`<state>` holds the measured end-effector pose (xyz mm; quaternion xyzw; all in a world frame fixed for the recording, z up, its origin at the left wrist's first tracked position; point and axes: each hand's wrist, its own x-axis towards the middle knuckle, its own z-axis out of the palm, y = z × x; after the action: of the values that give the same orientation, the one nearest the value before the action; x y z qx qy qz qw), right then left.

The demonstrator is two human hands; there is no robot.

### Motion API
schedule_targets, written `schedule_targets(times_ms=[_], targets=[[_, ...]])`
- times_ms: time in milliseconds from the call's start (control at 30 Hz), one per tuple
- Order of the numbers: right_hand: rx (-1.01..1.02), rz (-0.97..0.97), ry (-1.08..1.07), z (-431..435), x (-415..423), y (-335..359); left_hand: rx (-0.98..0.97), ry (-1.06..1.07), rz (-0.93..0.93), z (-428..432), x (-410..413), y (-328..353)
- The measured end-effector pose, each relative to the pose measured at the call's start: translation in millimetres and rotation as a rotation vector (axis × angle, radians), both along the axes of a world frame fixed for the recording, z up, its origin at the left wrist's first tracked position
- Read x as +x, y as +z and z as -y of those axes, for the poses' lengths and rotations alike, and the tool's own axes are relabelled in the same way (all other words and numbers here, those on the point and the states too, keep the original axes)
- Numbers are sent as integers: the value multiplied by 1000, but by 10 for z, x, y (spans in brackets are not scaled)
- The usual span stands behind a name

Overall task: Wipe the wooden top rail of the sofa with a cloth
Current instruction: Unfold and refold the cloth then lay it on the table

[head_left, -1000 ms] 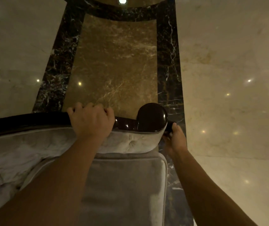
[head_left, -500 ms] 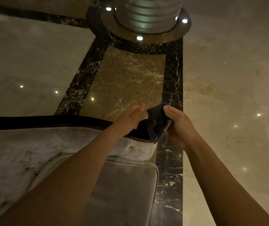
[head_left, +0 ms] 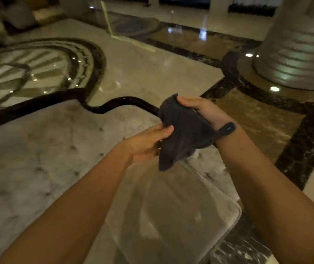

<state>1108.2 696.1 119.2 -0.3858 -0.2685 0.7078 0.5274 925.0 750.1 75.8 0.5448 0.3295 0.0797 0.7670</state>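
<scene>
A dark grey cloth [head_left: 184,130] hangs bunched between both hands above the sofa's right end. My right hand [head_left: 202,109] grips its upper edge from behind, fingers curled over the top. Its lower left side is pinched by my left hand [head_left: 148,143], thumb on the fabric. The dark glossy wooden top rail [head_left: 112,106] curves in a wave from the far left to the cloth, which hides the rail's right end. Below the rail lies the pale tufted sofa back [head_left: 47,149].
A grey seat cushion [head_left: 167,212] lies under my forearms. Polished marble floor with dark inlay bands [head_left: 304,149] surrounds the sofa. A ribbed column base [head_left: 295,54] stands at the upper right. A round floor medallion [head_left: 28,67] is at the upper left.
My left hand left the rail and joined my right hand on the cloth, which came up from behind the rail's end. The view swung up and left, showing more rail.
</scene>
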Motion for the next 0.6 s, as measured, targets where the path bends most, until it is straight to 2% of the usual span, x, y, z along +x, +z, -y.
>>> schedule_targets(times_ms=[67, 133, 167, 267, 367, 467, 600], targets=[[3, 66, 172, 117, -767, 111, 84, 120, -10, 346, -880, 130], [23, 85, 222, 92, -1013, 131, 101, 137, -113, 485, -1179, 171], [53, 126, 306, 188, -1409, 169, 139, 189, -156, 736, -1619, 243], [127, 270, 466, 475, -2325, 251, 301, 297, -371, 1365, -2689, 342], [90, 362, 650, 829, -3252, 168, 425, 381, -613, 2100, -3761, 338], [38, 383, 758, 1138, -4011, 54, 437, 451, -791, 2761, -4576, 306], [74, 498, 911, 1505, -4976, -87, 316, 653, -819, 3724, -5418, 250]])
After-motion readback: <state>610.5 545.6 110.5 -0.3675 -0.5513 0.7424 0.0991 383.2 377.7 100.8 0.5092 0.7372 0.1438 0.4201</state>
